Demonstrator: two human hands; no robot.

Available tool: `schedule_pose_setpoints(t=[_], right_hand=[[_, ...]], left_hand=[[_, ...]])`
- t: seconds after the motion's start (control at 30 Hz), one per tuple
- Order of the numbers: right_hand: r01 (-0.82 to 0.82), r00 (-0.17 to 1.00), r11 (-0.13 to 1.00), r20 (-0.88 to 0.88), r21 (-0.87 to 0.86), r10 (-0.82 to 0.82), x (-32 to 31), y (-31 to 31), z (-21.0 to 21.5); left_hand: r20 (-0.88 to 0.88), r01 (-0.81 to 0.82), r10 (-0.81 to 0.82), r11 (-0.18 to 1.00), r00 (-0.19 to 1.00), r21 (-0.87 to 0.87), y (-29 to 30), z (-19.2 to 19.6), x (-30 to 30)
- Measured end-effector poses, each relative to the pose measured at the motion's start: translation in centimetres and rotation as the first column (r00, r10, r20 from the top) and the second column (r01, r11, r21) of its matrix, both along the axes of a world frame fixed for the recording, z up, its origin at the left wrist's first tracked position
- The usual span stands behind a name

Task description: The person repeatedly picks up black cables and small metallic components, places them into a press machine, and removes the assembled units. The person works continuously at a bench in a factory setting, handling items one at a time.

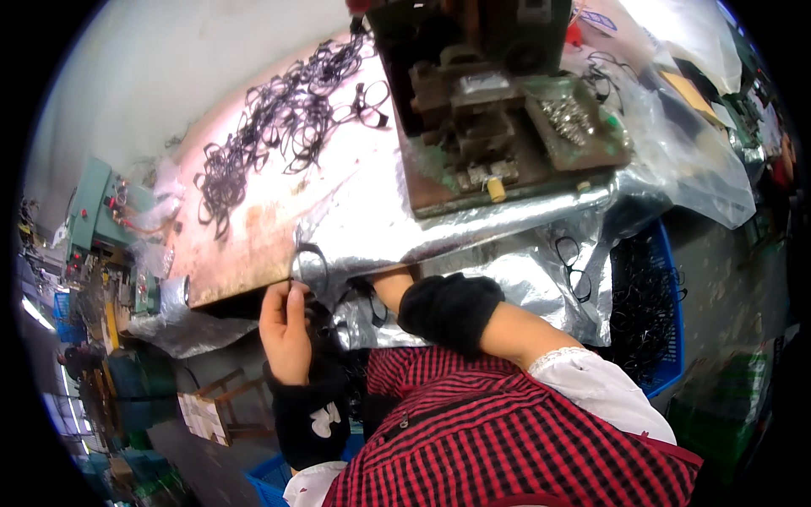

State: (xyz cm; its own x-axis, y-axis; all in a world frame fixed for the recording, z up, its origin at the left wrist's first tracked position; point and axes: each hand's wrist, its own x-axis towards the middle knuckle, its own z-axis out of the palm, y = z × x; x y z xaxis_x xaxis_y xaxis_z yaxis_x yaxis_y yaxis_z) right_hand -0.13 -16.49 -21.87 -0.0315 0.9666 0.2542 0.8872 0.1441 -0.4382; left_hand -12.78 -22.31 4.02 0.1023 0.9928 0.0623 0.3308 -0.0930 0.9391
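At the front edge of the bench, my left hand (285,331) is closed, thumb against fingers, on a black eyeglass frame (324,264). The frame's rim stands up just past my fingertips, in front of the foil-covered edge. My right hand (393,287) reaches in beneath the bench edge, and its fingers are hidden there. Beside it a dark eyeglass frame (377,311) shows in part; whether my right hand touches it I cannot tell. Another black frame (574,269) lies on the silver foil (524,291) right of my right forearm.
Many black eyeglass frames (287,118) lie tangled across the bench (245,253). A heavy dark machine (473,110) stands on it, with a tray of small metal parts (566,122) at its right. A blue crate (670,338) full of dark frames sits at right, near clear plastic sheeting (693,160).
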Motion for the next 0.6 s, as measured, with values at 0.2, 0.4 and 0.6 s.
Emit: schedule_pose_setpoints(t=[0.2, 0.4, 0.6], right_hand=[[-0.211, 0.953, 0.941, -0.269, -0.264, 0.138, 12.8, -10.5, 12.0], [0.139, 0.282, 0.828, -0.780, -0.543, -0.559, 28.0, -17.8, 23.9], [0.501, 0.236, 0.825, -0.876, -0.261, -0.420, 33.0, -14.3, 28.4]], left_hand=[[0.312, 0.162, -0.269, 0.931, 0.911, 0.328, -0.6, 7.6, 9.2], [0.489, 0.308, -0.500, 0.853, 0.715, 0.422, 3.9, 10.8, 19.8], [0.396, 0.385, -0.512, 0.851, 0.763, 0.357, 7.2, 12.3, 24.2]])
